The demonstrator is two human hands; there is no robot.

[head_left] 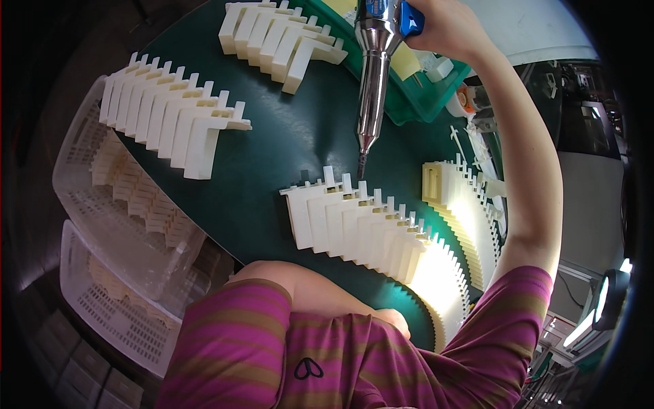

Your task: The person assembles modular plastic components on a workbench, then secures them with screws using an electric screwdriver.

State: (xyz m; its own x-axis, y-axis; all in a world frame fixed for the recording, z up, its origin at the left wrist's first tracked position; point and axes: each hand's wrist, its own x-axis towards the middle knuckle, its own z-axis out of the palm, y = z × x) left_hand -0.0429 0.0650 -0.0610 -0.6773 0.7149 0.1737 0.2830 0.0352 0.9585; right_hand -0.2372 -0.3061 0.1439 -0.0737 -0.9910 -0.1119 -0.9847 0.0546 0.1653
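A silver power screwdriver with blue parts hangs bit-down over the table, and my right hand grips it near the top edge, where the fingers are partly cut off. Its tip ends just above a long curved row of white plastic parts. These parts overlap one another and have small upright tabs along their far side. My left arm lies bent across the near table edge. At its end, my left hand is close to the near side of that row, its fingers hidden.
Two shorter rows of white parts stand at the far left and far middle. Another row curves along the right. Behind the screwdriver is a green bin. White perforated baskets of parts are left of the table.
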